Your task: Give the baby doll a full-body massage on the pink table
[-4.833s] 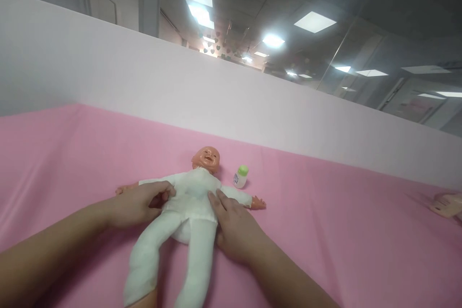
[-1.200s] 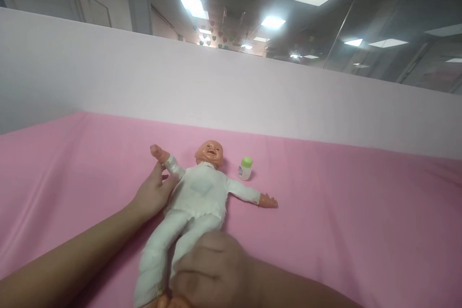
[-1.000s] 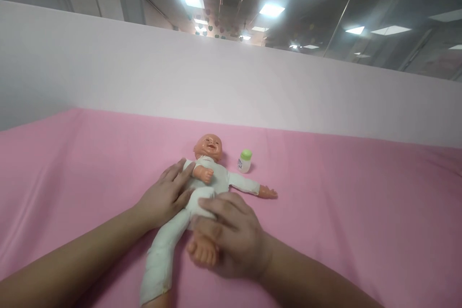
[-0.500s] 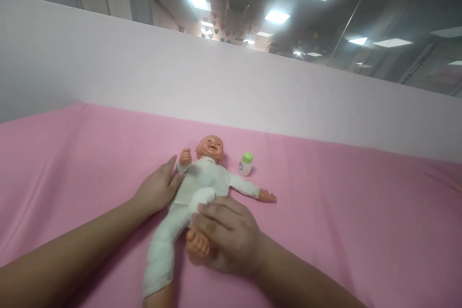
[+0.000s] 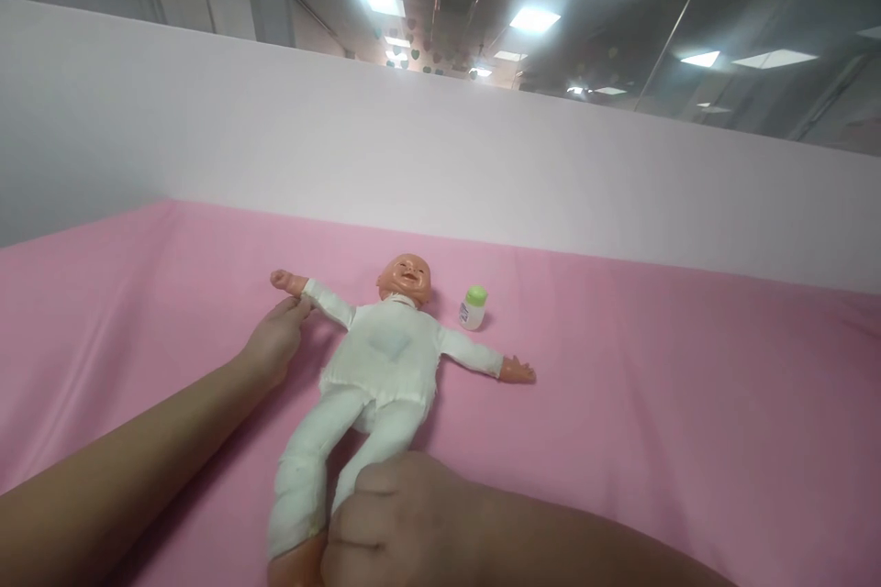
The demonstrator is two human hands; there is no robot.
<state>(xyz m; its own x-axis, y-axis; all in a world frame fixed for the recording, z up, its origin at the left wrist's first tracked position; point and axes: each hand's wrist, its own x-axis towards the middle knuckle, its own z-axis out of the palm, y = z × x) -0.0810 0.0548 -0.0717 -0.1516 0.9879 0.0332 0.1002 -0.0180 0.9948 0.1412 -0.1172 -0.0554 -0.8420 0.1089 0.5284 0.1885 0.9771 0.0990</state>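
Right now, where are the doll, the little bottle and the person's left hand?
doll [image 5: 385,353]: head view, on its white chest.
little bottle [image 5: 473,308]: head view, on its white body.
left hand [image 5: 272,344]: head view, on its back.

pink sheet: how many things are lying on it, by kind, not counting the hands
baby doll: 1
small bottle with a green cap: 1
total: 2
The left hand touches the doll's arm; the right hand is closed on its leg.
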